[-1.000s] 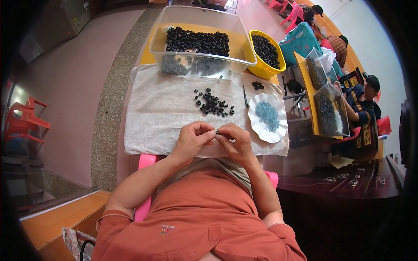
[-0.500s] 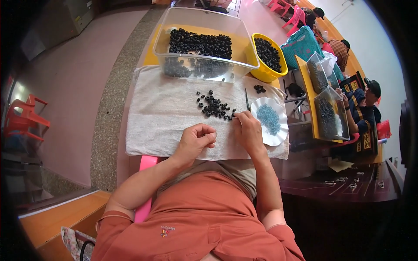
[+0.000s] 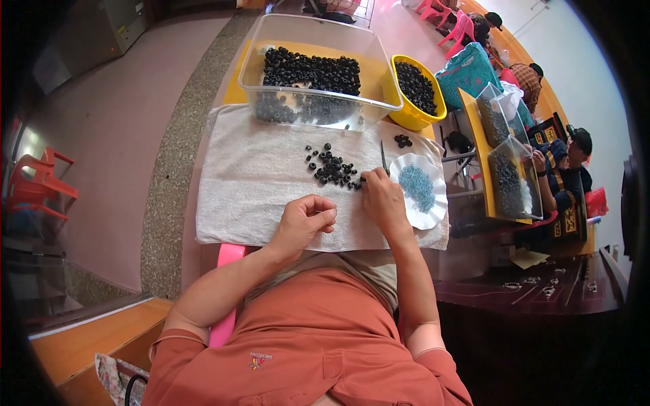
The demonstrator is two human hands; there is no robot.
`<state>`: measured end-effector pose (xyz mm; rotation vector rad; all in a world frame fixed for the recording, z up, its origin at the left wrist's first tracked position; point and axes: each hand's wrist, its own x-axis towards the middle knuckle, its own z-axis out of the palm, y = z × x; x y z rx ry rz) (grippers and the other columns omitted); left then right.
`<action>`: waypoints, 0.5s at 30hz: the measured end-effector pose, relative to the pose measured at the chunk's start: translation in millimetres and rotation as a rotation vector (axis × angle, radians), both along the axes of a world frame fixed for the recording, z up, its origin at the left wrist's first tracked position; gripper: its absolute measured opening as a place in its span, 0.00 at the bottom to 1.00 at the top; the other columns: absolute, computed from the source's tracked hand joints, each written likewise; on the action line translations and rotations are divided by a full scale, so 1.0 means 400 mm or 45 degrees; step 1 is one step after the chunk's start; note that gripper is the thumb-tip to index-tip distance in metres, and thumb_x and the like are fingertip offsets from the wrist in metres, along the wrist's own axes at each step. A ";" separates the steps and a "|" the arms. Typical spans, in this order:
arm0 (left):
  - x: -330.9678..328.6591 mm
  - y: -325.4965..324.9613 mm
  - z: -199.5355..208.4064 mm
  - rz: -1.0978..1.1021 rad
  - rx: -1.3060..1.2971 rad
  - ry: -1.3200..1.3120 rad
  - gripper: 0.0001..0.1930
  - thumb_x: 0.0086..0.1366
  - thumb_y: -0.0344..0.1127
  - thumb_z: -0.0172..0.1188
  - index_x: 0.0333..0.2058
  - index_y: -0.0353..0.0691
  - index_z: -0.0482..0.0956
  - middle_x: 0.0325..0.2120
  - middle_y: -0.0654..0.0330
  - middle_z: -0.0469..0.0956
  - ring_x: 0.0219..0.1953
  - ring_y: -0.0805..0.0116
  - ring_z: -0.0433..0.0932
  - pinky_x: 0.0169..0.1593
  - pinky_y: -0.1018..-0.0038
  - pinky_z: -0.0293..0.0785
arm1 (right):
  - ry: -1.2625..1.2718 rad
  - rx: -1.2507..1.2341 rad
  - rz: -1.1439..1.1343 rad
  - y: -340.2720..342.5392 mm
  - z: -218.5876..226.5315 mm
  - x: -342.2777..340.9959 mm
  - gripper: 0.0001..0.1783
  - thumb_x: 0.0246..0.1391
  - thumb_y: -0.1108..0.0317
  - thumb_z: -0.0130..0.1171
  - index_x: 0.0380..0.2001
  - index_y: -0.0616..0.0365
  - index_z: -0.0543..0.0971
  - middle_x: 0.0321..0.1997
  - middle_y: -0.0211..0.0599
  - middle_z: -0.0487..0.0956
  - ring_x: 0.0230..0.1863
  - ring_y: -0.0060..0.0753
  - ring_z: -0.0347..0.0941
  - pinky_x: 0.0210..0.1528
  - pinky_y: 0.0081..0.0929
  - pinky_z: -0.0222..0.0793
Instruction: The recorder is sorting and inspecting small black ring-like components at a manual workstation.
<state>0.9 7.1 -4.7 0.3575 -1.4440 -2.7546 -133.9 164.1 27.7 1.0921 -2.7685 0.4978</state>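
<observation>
My left hand (image 3: 307, 223) is held just over the white towel (image 3: 247, 183), its thumb and fingers pinched together. Whatever is in that pinch is too small to make out. Farther right, my right hand (image 3: 386, 204) reaches down with bent fingers to the right edge of a loose pile of black beads (image 3: 333, 168). Its fingertips are close to a black bead there; their grip is partly hidden. Beside this hand, a white wavy-edged dish (image 3: 439, 215) holds tiny light-blue beads (image 3: 417, 187). A thin dark tool (image 3: 383, 155) and several black beads (image 3: 403, 141) lie beyond it.
A clear plastic bin (image 3: 318, 21) of black beads stands at the towel's far edge, with a yellow tub (image 3: 414, 122) of black beads to its right. Bead containers (image 3: 509, 177) rest on another table at right, where a person (image 3: 575, 152) sits. A red chair (image 3: 40, 179) is at left.
My right hand has shifted slightly away from me, its fingertips still by the edge of the black bead pile. The left hand has barely moved and keeps its pinch.
</observation>
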 end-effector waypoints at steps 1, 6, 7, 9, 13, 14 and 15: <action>-0.001 0.001 0.000 0.002 -0.003 0.002 0.06 0.63 0.29 0.61 0.39 0.35 0.78 0.30 0.64 0.78 0.31 0.78 0.76 0.37 0.80 0.77 | 0.013 0.025 -0.024 0.001 -0.002 0.002 0.07 0.53 0.74 0.56 0.37 0.60 0.77 0.37 0.45 0.76 0.33 0.55 0.75 0.37 0.44 0.71; -0.001 -0.001 0.004 0.002 0.001 -0.005 0.06 0.63 0.28 0.61 0.39 0.35 0.78 0.30 0.64 0.78 0.31 0.78 0.76 0.37 0.80 0.77 | -0.011 -0.070 0.022 0.007 0.000 0.013 0.06 0.55 0.72 0.56 0.36 0.61 0.75 0.38 0.46 0.75 0.33 0.56 0.75 0.37 0.44 0.72; 0.000 -0.001 0.006 0.004 -0.001 -0.005 0.06 0.63 0.28 0.61 0.39 0.35 0.78 0.30 0.64 0.78 0.31 0.78 0.76 0.37 0.80 0.77 | -0.025 -0.120 0.038 0.007 0.003 0.015 0.06 0.55 0.72 0.56 0.36 0.61 0.74 0.38 0.46 0.75 0.34 0.56 0.75 0.37 0.44 0.71; 0.001 0.000 0.005 0.006 0.000 -0.009 0.06 0.63 0.28 0.61 0.39 0.35 0.78 0.30 0.64 0.78 0.31 0.78 0.76 0.37 0.80 0.77 | -0.026 -0.127 0.038 0.008 -0.001 0.013 0.06 0.55 0.72 0.56 0.36 0.61 0.74 0.38 0.46 0.76 0.34 0.56 0.75 0.38 0.45 0.71; -0.001 0.001 0.003 0.005 0.006 0.001 0.06 0.63 0.29 0.61 0.39 0.35 0.78 0.30 0.64 0.78 0.31 0.78 0.76 0.37 0.80 0.77 | -0.001 -0.138 0.042 0.007 -0.014 0.002 0.07 0.54 0.72 0.57 0.35 0.61 0.75 0.38 0.47 0.76 0.34 0.57 0.75 0.39 0.46 0.71; 0.000 0.002 0.004 0.004 0.005 0.003 0.06 0.63 0.29 0.61 0.39 0.35 0.78 0.30 0.64 0.78 0.31 0.78 0.76 0.37 0.80 0.77 | 0.000 -0.138 0.041 0.006 -0.014 0.002 0.07 0.54 0.72 0.57 0.35 0.61 0.75 0.38 0.47 0.76 0.34 0.57 0.75 0.39 0.46 0.71; 0.001 0.001 0.004 0.002 0.003 -0.008 0.06 0.63 0.28 0.61 0.39 0.34 0.78 0.30 0.64 0.77 0.31 0.78 0.76 0.37 0.80 0.77 | -0.003 -0.118 0.020 0.002 -0.013 0.003 0.07 0.52 0.72 0.58 0.35 0.61 0.75 0.37 0.46 0.77 0.33 0.56 0.75 0.38 0.45 0.71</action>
